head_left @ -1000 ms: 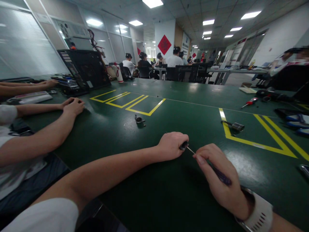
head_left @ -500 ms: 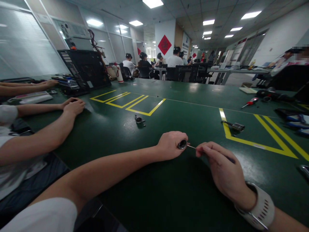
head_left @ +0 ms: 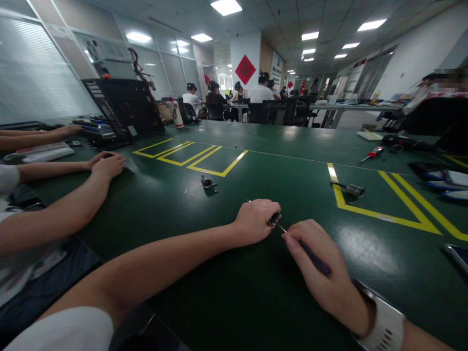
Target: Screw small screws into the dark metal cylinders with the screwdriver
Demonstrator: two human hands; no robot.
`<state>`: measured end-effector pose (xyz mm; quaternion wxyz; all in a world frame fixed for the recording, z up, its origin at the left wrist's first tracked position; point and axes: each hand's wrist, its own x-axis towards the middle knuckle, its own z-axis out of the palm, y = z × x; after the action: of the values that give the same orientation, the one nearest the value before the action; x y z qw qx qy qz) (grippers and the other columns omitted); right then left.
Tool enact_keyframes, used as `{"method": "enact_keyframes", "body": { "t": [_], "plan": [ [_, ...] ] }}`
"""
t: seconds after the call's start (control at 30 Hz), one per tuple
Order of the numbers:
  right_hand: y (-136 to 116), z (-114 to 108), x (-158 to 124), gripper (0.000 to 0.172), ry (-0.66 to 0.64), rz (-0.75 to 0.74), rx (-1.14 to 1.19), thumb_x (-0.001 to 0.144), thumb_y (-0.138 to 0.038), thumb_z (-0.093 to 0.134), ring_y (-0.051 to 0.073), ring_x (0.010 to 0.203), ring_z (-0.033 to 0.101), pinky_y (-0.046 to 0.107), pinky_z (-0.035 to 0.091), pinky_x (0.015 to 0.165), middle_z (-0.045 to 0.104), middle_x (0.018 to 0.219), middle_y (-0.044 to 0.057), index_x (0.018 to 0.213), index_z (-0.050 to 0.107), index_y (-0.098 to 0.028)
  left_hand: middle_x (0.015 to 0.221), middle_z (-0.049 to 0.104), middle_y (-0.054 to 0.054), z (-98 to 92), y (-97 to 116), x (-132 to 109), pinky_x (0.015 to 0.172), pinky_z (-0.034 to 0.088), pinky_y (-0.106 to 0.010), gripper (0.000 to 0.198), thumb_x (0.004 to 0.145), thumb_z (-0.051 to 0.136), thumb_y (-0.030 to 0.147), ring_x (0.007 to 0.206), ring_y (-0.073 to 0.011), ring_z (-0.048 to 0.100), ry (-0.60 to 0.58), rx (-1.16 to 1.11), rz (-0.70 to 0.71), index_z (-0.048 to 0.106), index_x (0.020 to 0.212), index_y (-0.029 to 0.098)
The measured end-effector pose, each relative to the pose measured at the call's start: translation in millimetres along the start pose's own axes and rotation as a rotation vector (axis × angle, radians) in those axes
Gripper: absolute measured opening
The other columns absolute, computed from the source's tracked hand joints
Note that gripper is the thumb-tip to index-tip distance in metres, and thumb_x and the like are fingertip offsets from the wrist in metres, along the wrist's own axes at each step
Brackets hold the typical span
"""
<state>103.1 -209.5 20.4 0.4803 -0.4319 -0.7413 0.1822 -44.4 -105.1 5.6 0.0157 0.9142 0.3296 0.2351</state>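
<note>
My left hand [head_left: 256, 220] rests on the green table [head_left: 226, 273], its fingers curled round a small round metal part [head_left: 273, 219]. My right hand [head_left: 317, 265] lies just to its right and grips a thin dark-handled screwdriver [head_left: 310, 254] like a pen. The screwdriver's metal tip touches the metal part. A white watch band sits on my right wrist.
A small metal piece [head_left: 207, 183] lies ahead near yellow floor-tape rectangles [head_left: 204, 157]. Another metal part [head_left: 349, 188] lies on the yellow line at right, a red screwdriver [head_left: 370, 155] beyond it. Another person's arms [head_left: 66, 209] lie at left by a black computer case [head_left: 122, 107]. Seated people work at far tables.
My right hand has turned and drawn back toward me, so the screwdriver handle shows again. The left hand stays closed on the metal part. The view has dipped a little.
</note>
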Motion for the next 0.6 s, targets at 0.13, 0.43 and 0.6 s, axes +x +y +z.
{"method": "enact_keyframes", "body": {
  "t": [0.13, 0.43, 0.6],
  "plan": [
    [4.8, -3.5, 1.5, 0.018, 0.018, 0.08, 0.136, 0.09, -0.023, 0.048, 0.018, 0.075, 0.053, 0.033, 0.041, 0.066, 0.059, 0.078, 0.003, 0.078, 0.06, -0.02, 0.07, 0.059, 0.0, 0.4, -1.1, -0.6, 0.059, 0.037, -0.024, 0.015, 0.085, 0.049, 0.029, 0.067, -0.0132, 0.054, 0.067, -0.065, -0.014, 0.054, 0.075, 0.018],
    [24.4, -1.7, 7.5, 0.019, 0.154, 0.373, 0.567, 0.084, -0.03, 0.055, 0.02, 0.078, 0.057, 0.034, 0.043, 0.074, 0.064, 0.076, 0.003, 0.076, 0.069, -0.021, 0.066, 0.054, 0.002, 2.2, -6.3, 2.6, 0.055, 0.036, -0.021, 0.021, 0.082, 0.054, 0.034, 0.06, -0.0093, 0.049, 0.07, -0.313, -0.059, 0.053, 0.072, 0.016],
    [21.7, -3.1, 8.4, 0.02, 0.188, 0.406, 0.569, 0.085, -0.031, 0.054, 0.02, 0.076, 0.057, 0.035, 0.043, 0.074, 0.064, 0.074, 0.003, 0.074, 0.068, -0.021, 0.067, 0.055, 0.002, 2.9, -6.4, 3.8, 0.055, 0.035, -0.022, 0.019, 0.082, 0.055, 0.034, 0.061, -0.0097, 0.05, 0.048, -0.277, -0.079, 0.054, 0.074, 0.016]
  ]
}}
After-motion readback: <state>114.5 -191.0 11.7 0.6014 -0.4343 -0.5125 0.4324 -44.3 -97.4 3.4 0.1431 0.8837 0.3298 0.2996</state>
